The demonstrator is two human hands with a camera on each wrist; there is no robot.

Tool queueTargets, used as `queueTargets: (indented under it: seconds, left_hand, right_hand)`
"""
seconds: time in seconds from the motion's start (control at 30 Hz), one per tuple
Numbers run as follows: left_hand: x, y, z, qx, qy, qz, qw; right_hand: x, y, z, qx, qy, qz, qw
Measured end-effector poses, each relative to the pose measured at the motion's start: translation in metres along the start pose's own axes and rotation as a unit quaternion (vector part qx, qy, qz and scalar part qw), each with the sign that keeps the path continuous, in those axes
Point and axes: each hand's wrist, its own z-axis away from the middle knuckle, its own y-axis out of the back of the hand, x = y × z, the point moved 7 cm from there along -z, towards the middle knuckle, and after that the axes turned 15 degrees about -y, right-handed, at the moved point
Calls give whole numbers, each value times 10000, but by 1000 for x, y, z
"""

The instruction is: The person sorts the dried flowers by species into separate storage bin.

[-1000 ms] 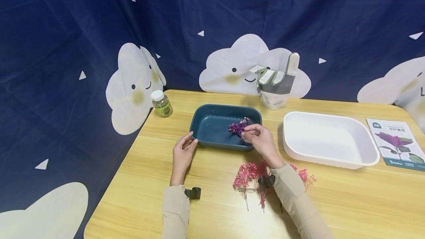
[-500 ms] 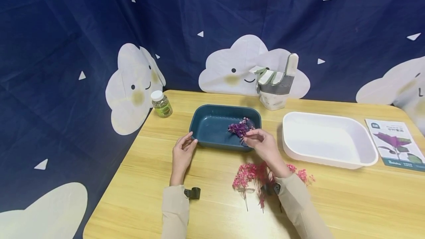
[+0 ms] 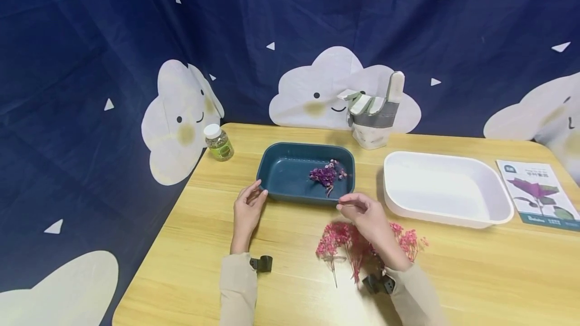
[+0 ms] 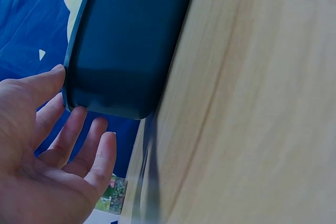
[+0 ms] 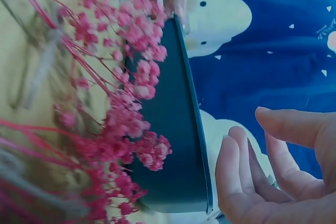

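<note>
At the front left corner of the dark teal basin [image 3: 290,185], my left hand [image 3: 247,211] holds the rim. In the left wrist view its thumb and fingers [image 4: 73,127] meet the basin's corner. Purple dried flowers [image 3: 323,176] lie inside the basin's right half. My right hand [image 3: 369,220] is at the outside of the basin's front right rim, and the right wrist view shows its thumb and fingers [image 5: 229,166] apart with nothing between them. Beneath the right wrist lie sprigs of pink dried flowers [image 3: 333,240], partly hidden by the forearm; they fill the foreground of the right wrist view.
A white basin [image 3: 448,190] stands to the right, beside a booklet [image 3: 541,192] with a plant picture. Behind them a glove [image 3: 373,112] sits over a white stand. A jar with a white lid [image 3: 219,142] is at the back left. Fabric [image 3: 254,24] hangs behind the table.
My right hand has let go of the purple flowers and drawn back toward me, out over the basin's front rim. The flowers stay in the basin. My left hand keeps its place.
</note>
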Motion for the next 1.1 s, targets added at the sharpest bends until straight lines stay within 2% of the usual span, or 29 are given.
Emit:
queueTargets:
  seconds: [0.37, 0.57, 0.87, 0.93, 1.1]
  left_hand:
    - [1, 0, 0, 19, 22, -16, 10000]
    - [2, 0, 0, 60, 6, -5, 10000]
    - [3, -2, -1, 60, 85, 138, 9998]
    - [6, -1, -1, 54, 111, 185, 9998]
    - [30, 0, 2, -30, 101, 164, 9998]
  right_hand:
    - [29, 14, 28, 304, -257, 179, 9990]
    - [44, 27, 42, 500, -180, 187, 9984]
    - [77, 36, 61, 404, -513, 114, 9978]
    - [83, 38, 63, 490, -592, 267, 9967]
    - [95, 45, 67, 807, -609, 866, 9911]
